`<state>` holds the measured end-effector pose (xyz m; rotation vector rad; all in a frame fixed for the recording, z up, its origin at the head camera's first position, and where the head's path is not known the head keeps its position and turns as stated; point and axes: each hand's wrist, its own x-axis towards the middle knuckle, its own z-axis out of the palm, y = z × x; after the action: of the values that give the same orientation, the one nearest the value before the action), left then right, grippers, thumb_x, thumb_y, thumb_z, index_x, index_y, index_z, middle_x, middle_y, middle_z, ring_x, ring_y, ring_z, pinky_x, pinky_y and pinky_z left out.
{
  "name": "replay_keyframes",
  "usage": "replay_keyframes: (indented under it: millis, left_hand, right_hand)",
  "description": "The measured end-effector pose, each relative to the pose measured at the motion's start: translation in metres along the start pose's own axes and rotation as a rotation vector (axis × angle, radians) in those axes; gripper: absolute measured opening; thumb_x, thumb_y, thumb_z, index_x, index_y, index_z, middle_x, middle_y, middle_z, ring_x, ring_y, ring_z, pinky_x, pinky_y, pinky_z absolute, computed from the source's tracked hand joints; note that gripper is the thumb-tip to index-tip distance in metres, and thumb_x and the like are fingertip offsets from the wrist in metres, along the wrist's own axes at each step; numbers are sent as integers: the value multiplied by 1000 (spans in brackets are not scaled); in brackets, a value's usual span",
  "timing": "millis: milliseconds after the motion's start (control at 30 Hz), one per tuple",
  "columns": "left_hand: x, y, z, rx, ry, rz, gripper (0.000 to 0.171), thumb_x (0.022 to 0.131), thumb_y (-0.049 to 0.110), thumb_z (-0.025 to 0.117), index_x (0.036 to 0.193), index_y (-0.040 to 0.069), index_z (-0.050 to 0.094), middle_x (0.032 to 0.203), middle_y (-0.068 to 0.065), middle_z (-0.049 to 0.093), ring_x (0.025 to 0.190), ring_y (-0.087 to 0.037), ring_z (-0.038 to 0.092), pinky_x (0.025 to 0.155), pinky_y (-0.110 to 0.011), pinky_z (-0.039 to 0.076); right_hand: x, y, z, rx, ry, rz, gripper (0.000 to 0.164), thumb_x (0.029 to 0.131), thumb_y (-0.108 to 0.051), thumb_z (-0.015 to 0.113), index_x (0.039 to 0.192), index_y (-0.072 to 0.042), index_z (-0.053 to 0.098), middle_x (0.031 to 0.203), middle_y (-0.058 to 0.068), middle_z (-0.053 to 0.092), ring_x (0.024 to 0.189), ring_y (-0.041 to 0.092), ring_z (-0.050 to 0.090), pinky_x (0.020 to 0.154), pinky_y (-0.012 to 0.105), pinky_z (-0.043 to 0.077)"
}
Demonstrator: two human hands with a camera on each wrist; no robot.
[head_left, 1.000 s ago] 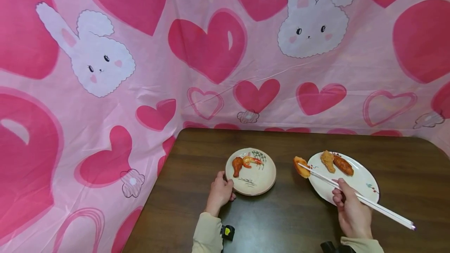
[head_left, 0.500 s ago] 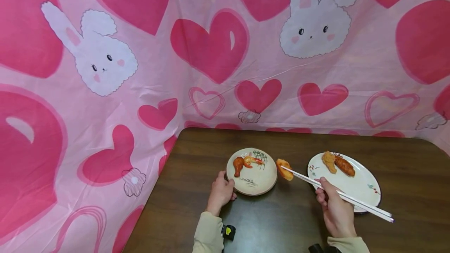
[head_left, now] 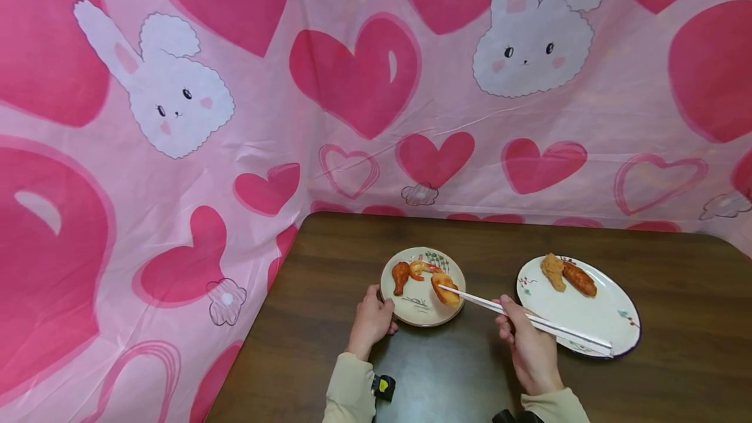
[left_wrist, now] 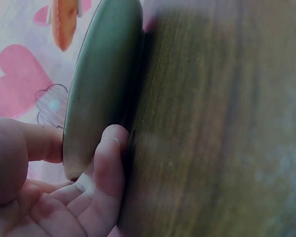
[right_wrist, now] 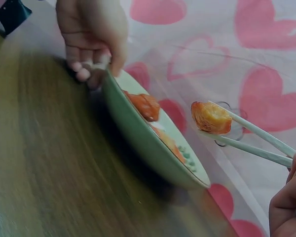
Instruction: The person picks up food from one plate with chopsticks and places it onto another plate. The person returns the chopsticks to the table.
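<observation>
My left hand [head_left: 371, 322] holds the near-left rim of a small round plate [head_left: 420, 295], thumb at the edge and fingers beneath in the left wrist view. On that plate lie a drumstick [head_left: 401, 277] and a shrimp [head_left: 420, 269]. My right hand [head_left: 531, 354] grips white chopsticks [head_left: 486, 304]. Their tips pinch a golden-brown piece of food with a yellow top [head_left: 444, 288], over the plate's right side. The right wrist view shows this yellow-topped piece [right_wrist: 211, 117] raised above the plate [right_wrist: 138, 140].
A white oval plate [head_left: 593, 318] on the right carries a breaded chicken piece [head_left: 553, 272] and a glazed brown wing [head_left: 579, 279]. Both plates stand on a dark wooden table [head_left: 329, 247]. Pink cloth with hearts and rabbits [head_left: 352, 103] hangs behind and at the left.
My right hand has moved left with the chopsticks, carrying the golden-brown piece from the oval plate's edge to over the round plate. The left hand has kept its hold on the rim.
</observation>
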<state>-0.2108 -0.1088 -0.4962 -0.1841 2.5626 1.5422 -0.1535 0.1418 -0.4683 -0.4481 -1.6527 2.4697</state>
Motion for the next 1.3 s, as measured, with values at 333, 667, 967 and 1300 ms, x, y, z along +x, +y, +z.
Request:
replay_keyframes:
  millis: [333, 667, 967, 1300]
  left_hand:
    - [1, -1, 0, 4, -2, -1, 47, 95, 12, 49, 137, -6, 38, 61, -6, 61, 45, -13, 58, 48, -28, 50]
    - [0, 0, 0, 6, 0, 0, 47, 95, 12, 50, 137, -5, 39, 61, -6, 61, 46, -13, 58, 48, -28, 49]
    - [-1, 0, -1, 0, 0, 1, 46, 95, 13, 50, 137, -5, 39, 61, -6, 60, 46, -13, 57, 48, -28, 50]
    - [0, -1, 0, -3, -3, -4, 45, 95, 12, 50, 136, -4, 40, 61, -5, 60, 46, -13, 57, 48, -28, 50]
  right_hand:
    - [-2, 17, 19, -170, 44, 53, 21, 94, -24, 62, 77, -19, 72, 58, -8, 57, 47, 3, 49, 49, 17, 46]
    - [0, 27, 33, -249, 70, 75, 18, 93, -22, 63, 87, -7, 71, 58, -8, 57, 48, 4, 51, 51, 18, 48]
    - [0, 37, 46, -269, 84, 30, 28, 93, -24, 62, 95, 2, 69, 58, -8, 55, 48, 3, 51, 50, 18, 48]
    - [-4, 44, 59, -331, 101, 1, 39, 93, -31, 61, 101, 7, 67, 61, -8, 56, 47, 2, 52, 50, 17, 48]
